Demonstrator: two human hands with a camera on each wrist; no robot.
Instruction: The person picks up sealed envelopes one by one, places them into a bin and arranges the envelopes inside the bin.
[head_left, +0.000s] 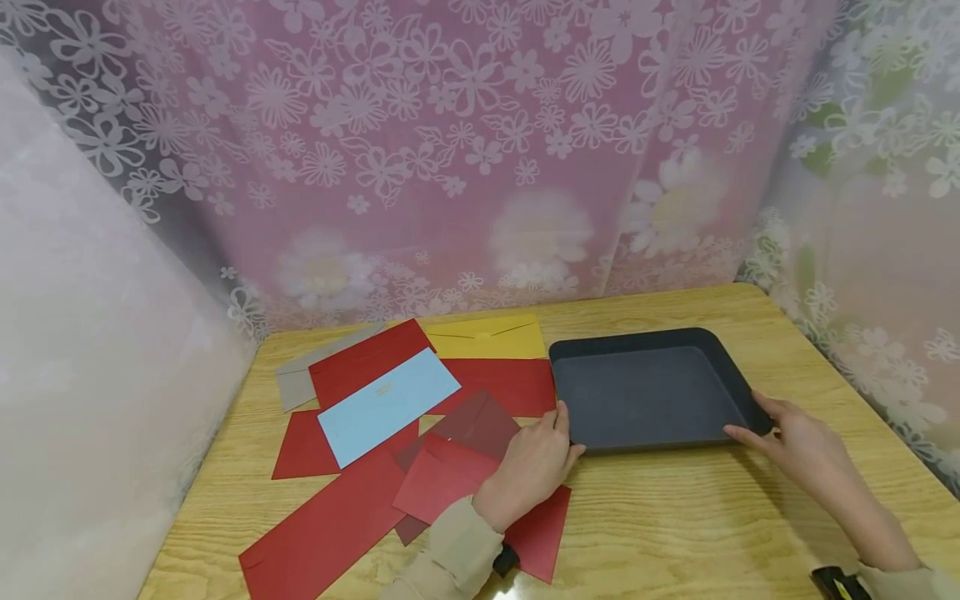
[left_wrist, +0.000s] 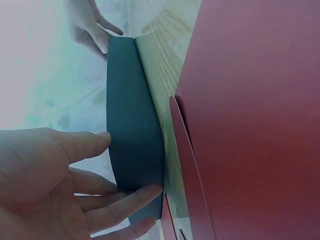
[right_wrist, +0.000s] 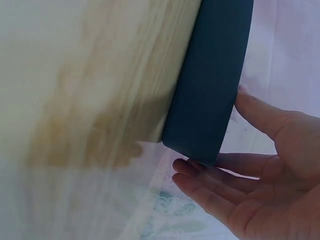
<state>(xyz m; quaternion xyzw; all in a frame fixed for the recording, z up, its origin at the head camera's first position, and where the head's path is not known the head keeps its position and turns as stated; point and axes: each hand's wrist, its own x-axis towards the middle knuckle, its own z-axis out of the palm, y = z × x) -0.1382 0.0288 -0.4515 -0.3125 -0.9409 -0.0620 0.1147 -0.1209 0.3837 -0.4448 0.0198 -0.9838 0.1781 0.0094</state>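
Note:
A dark rectangular baking tray (head_left: 645, 392) with raised sides sits at the right part of the wooden table. My left hand (head_left: 531, 467) grips its near left corner; the left wrist view shows the thumb at the upper rim of the tray wall (left_wrist: 132, 110) and the fingers around the corner. At the near right corner my right hand (head_left: 806, 446) holds the tray, its thumb at the rim and its fingers curled round the end of the wall (right_wrist: 210, 85). Beneath and beside my left forearm lie red envelopes (head_left: 450, 479). Nothing shows inside the tray.
Left of the tray, several envelopes overlap: a light blue one (head_left: 390, 407) on top, a yellow one (head_left: 487, 337) at the back, a grey one (head_left: 296, 385) at far left. Patterned curtains (head_left: 465, 167) hang around the wooden table (head_left: 660, 525).

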